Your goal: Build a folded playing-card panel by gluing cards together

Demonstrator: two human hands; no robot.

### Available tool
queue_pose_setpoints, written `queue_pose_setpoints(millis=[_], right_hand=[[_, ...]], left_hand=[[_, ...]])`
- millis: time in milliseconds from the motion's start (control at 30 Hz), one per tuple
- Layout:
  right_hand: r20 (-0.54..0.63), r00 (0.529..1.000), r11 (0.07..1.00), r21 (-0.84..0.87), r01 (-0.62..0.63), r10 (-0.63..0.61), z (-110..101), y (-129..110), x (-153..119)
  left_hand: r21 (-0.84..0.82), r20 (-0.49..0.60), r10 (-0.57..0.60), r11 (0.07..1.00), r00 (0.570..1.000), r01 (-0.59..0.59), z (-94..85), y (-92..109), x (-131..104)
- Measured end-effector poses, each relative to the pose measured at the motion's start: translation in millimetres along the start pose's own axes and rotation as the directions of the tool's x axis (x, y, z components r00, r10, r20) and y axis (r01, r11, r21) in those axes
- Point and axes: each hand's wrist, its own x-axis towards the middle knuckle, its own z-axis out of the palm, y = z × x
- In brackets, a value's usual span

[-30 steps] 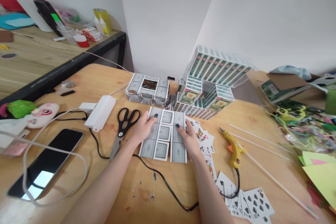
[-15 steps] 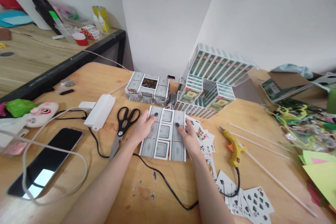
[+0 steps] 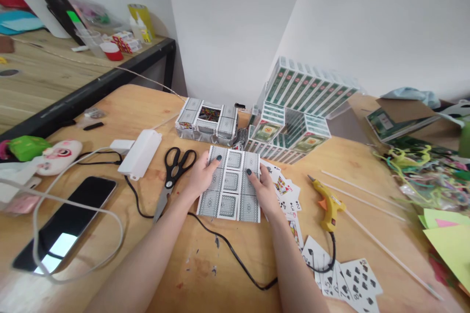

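A flat panel of playing cards (image 3: pixel 230 181), grey patterned backs facing up, is held above the wooden table. My left hand (image 3: pixel 204 173) grips its left edge, thumb on top and fingers out of sight beneath. On the opposite edge my right hand (image 3: pixel 263 187) holds it the same way. Behind the panel sits a box made of playing cards (image 3: pixel 225 122) with an opening in its top. Black-handled scissors (image 3: pixel 172 176) lie left of my left hand. Loose face-up playing cards (image 3: pixel 284 188) are spread beside my right hand.
A yellow glue gun (image 3: pixel 328 205) and white sticks (image 3: pixel 389 252) lie at the right. Stacked green card boxes (image 3: pixel 290 127) stand at the back. A phone (image 3: pixel 66 225), a white power strip (image 3: pixel 140 154) and cables occupy the left. More cards (image 3: pixel 352 279) fan out at front right.
The panel stays in both hands with almost the same grip. The whole view has shifted very slightly; nothing was let go.
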Motion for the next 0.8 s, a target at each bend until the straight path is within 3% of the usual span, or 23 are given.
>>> queue_pose_setpoints(millis=[467,800], right_hand=[[-0.031,0.998,0.996,0.062,-0.060,0.062,-1.8,2.2,2.3],[-0.071,0.997,1.000,-0.023,-0.012,0.010,1.7,-2.7,0.9]], left_hand=[[-0.002,-0.008,-0.012,1.000,1.000,0.012,1.4,5.0,-0.1],[-0.022,-0.018,-0.001,1.000,1.000,0.001,2.0,7.5,-0.8]])
